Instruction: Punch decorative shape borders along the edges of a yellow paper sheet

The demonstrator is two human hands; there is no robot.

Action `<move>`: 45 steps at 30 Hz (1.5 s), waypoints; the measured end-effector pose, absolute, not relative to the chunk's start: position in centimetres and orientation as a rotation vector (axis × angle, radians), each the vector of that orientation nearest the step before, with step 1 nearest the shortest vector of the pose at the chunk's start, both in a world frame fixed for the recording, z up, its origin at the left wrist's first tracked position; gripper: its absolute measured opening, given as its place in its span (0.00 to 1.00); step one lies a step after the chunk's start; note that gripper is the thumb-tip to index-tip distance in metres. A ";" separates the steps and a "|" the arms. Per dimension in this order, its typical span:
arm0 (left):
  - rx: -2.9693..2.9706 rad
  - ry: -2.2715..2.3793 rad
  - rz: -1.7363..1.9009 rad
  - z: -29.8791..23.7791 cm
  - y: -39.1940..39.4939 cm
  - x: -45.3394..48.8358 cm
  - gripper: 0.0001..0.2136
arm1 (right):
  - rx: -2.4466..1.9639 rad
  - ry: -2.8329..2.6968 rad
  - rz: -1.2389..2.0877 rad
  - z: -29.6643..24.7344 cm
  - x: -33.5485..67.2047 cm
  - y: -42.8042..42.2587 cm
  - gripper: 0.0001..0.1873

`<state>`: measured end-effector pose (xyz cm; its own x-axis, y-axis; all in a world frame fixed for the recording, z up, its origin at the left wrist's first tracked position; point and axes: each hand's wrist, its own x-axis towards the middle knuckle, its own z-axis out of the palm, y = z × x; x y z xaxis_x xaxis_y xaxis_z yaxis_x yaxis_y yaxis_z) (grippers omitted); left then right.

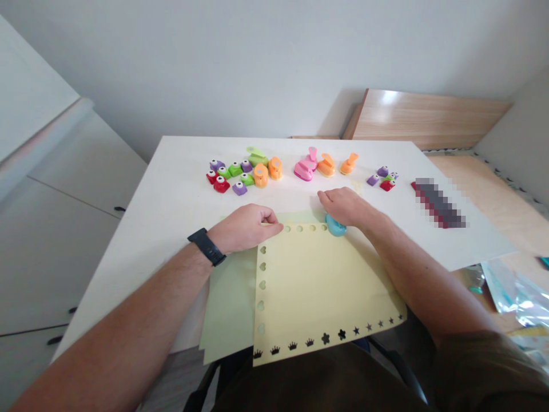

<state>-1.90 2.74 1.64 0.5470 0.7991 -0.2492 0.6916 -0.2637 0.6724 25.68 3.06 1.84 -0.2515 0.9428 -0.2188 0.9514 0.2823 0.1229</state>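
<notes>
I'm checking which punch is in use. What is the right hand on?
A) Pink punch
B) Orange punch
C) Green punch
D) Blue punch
D. The right hand is over the blue punch, which sits at the top edge of the yellow paper.

Craft punches (261, 175) (purple, green, orange, pink) line the white tabletop (171, 171).
</notes>
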 end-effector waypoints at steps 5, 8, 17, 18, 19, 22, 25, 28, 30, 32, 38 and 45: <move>2.026 1.207 0.175 1.7 2.7 -1.9 0.15 | 1.738 2.289 -0.044 1.9 25.7 3.0 0.30; 2.031 1.217 0.169 1.7 2.7 -1.9 0.15 | 1.760 2.282 -0.062 1.9 25.6 3.1 0.32; 2.043 1.238 0.145 1.6 2.8 -1.7 0.15 | 1.900 2.370 -0.253 2.4 26.1 2.5 0.33; 2.041 1.238 0.146 1.6 2.8 -1.7 0.15 | 1.937 2.401 -0.305 2.5 26.2 2.3 0.33; 2.041 1.236 0.148 1.6 2.8 -1.7 0.15 | 1.987 2.433 -0.368 2.6 26.2 2.1 0.33; 2.047 1.229 0.151 1.6 2.8 -1.7 0.15 | 2.181 2.497 -0.621 2.7 26.2 1.7 0.34; 2.049 1.237 0.150 1.6 2.8 -1.8 0.15 | 2.361 2.452 -0.886 2.6 26.3 1.6 0.35; 2.051 1.236 0.151 1.4 2.9 -1.8 0.16 | 2.483 2.391 -1.037 2.8 27.1 1.6 0.34; 2.052 1.232 0.150 1.3 2.9 -1.8 0.16 | 2.483 2.417 -1.004 3.5 28.0 1.5 0.29; 2.050 1.233 0.149 1.3 2.9 -1.8 0.15 | 2.408 2.457 -0.975 4.4 29.0 1.1 0.25; 2.058 1.242 0.155 1.5 2.8 -1.8 0.14 | 2.075 2.353 -1.203 5.8 30.5 -0.2 0.23; 2.050 1.235 0.169 1.5 2.9 -1.7 0.14 | 2.080 2.218 -1.290 5.0 30.7 -0.9 0.25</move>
<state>-1.74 2.85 1.51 0.5310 0.8117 -0.2432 0.7163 -0.2766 0.6406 30.70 -0.91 4.98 -0.1990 0.9030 -0.3807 0.7776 -0.0910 -0.6222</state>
